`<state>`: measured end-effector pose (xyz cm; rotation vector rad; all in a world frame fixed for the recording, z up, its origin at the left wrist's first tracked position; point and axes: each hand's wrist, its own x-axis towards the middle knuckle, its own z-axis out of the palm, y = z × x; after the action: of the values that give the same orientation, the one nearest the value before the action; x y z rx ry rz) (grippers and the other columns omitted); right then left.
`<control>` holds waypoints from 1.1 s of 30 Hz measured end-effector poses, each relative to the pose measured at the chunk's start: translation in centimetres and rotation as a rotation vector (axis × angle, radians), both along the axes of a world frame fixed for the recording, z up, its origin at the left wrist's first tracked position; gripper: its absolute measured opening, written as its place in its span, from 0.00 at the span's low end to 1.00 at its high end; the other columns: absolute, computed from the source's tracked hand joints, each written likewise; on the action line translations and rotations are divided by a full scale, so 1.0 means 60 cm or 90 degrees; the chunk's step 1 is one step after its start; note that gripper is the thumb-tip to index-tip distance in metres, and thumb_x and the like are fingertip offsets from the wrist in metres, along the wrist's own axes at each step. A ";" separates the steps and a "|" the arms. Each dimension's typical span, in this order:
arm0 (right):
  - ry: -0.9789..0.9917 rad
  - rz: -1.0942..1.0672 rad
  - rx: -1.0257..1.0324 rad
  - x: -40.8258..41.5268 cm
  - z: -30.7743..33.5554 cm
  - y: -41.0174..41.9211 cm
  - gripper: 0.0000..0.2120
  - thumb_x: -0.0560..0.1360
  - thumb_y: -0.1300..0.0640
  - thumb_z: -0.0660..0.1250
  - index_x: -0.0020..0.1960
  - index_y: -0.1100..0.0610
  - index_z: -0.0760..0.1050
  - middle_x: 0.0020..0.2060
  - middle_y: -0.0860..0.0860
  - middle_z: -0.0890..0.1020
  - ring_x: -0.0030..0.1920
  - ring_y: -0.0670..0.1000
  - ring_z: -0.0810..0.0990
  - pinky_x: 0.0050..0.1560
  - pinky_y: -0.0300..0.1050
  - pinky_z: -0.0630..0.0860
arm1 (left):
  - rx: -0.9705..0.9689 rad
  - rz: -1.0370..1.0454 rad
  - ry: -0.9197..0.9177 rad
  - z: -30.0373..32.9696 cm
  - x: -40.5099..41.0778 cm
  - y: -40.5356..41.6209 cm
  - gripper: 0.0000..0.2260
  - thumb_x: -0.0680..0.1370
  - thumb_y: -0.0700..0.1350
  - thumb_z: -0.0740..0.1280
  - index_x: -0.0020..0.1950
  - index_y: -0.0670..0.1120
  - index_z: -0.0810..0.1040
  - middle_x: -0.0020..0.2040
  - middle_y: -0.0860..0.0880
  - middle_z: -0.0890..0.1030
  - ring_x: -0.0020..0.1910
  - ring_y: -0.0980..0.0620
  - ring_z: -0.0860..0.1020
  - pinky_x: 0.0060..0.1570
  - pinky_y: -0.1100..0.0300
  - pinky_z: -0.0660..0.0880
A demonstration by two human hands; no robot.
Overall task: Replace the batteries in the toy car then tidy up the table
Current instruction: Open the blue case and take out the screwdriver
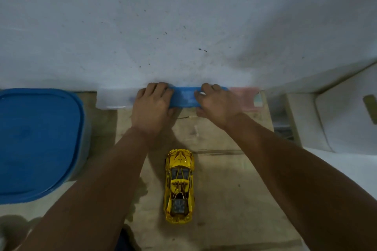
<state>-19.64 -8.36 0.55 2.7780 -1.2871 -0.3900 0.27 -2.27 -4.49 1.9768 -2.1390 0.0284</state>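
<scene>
Both your arms reach forward to the far edge of the wooden table [220,169], where it meets the pale wall [183,16].

Your left hand [152,104] and right hand [216,104] each grasp one end of a blue box [185,98] set against the wall. Fingers curl over its far edge, thumbs come under its near side. The view is blurred here; whether the box has a lid, and what it holds, you cannot tell.

The blue box stands in a row: a clear plastic box [114,98] just beside it on the left, a pinkish clear box [247,98] just beside it on the right. Both touch the wall.

The yellow toy car [179,185] sits on the table between your forearms, well back from the boxes, on its wheels, nose toward the wall. Neither hand touches it.

A large container with a blue lid [38,140] stands at the left of the table. A white chair-like object [346,108] stands off the table's right edge.
</scene>
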 end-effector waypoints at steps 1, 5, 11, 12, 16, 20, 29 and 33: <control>0.005 0.000 0.000 0.001 0.005 0.003 0.24 0.78 0.50 0.63 0.71 0.59 0.70 0.64 0.59 0.73 0.60 0.60 0.75 0.48 0.53 0.76 | 0.009 -0.002 -0.001 0.003 -0.001 -0.001 0.23 0.71 0.50 0.77 0.63 0.42 0.81 0.61 0.43 0.81 0.59 0.40 0.78 0.54 0.44 0.75; 0.050 0.001 -0.020 0.015 0.010 0.013 0.20 0.75 0.53 0.68 0.64 0.60 0.76 0.56 0.59 0.77 0.51 0.60 0.81 0.38 0.50 0.74 | 0.025 0.001 -0.003 0.012 -0.003 -0.003 0.22 0.69 0.50 0.78 0.60 0.42 0.82 0.58 0.44 0.82 0.55 0.40 0.79 0.50 0.45 0.76; 0.062 0.006 -0.053 0.038 0.015 0.010 0.15 0.74 0.58 0.68 0.60 0.59 0.77 0.54 0.57 0.76 0.48 0.59 0.81 0.37 0.48 0.66 | 0.003 -0.005 0.003 0.011 0.005 -0.002 0.23 0.71 0.53 0.76 0.61 0.42 0.82 0.58 0.44 0.82 0.56 0.40 0.79 0.51 0.45 0.77; 0.062 0.008 -0.055 0.037 0.012 0.011 0.15 0.74 0.58 0.68 0.60 0.59 0.77 0.53 0.57 0.76 0.47 0.59 0.81 0.37 0.48 0.66 | -0.003 -0.010 0.006 0.010 0.006 -0.002 0.23 0.72 0.54 0.74 0.61 0.42 0.82 0.59 0.44 0.81 0.57 0.40 0.78 0.51 0.45 0.77; 0.054 0.023 -0.040 0.039 0.003 0.016 0.16 0.76 0.58 0.67 0.62 0.62 0.77 0.54 0.58 0.76 0.45 0.57 0.80 0.38 0.48 0.71 | -0.003 -0.020 -0.009 0.016 0.007 0.001 0.21 0.74 0.53 0.72 0.62 0.41 0.82 0.60 0.43 0.81 0.57 0.39 0.78 0.52 0.45 0.76; 0.023 0.016 -0.021 0.037 0.012 0.012 0.17 0.77 0.55 0.66 0.63 0.61 0.75 0.54 0.58 0.75 0.46 0.58 0.80 0.39 0.48 0.66 | 0.012 -0.028 -0.031 0.012 0.010 0.003 0.23 0.71 0.48 0.77 0.63 0.41 0.81 0.59 0.41 0.81 0.56 0.38 0.78 0.50 0.44 0.77; -0.201 -0.096 -0.155 -0.016 0.021 0.015 0.10 0.80 0.50 0.64 0.53 0.57 0.74 0.47 0.54 0.78 0.45 0.56 0.78 0.41 0.50 0.70 | -0.014 0.014 0.107 0.011 0.006 0.024 0.36 0.73 0.59 0.76 0.76 0.50 0.67 0.66 0.45 0.78 0.61 0.43 0.79 0.59 0.45 0.78; -0.280 -0.193 -0.087 -0.020 0.006 0.015 0.14 0.81 0.47 0.62 0.44 0.55 0.74 0.38 0.51 0.79 0.37 0.54 0.77 0.35 0.46 0.67 | -0.021 0.035 0.146 0.011 0.011 0.032 0.37 0.74 0.59 0.75 0.78 0.49 0.66 0.69 0.45 0.78 0.64 0.43 0.78 0.63 0.45 0.76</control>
<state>-20.85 -7.47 0.92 2.6413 -1.7529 0.3108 0.94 -0.35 -3.84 1.9174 -1.9292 -0.1456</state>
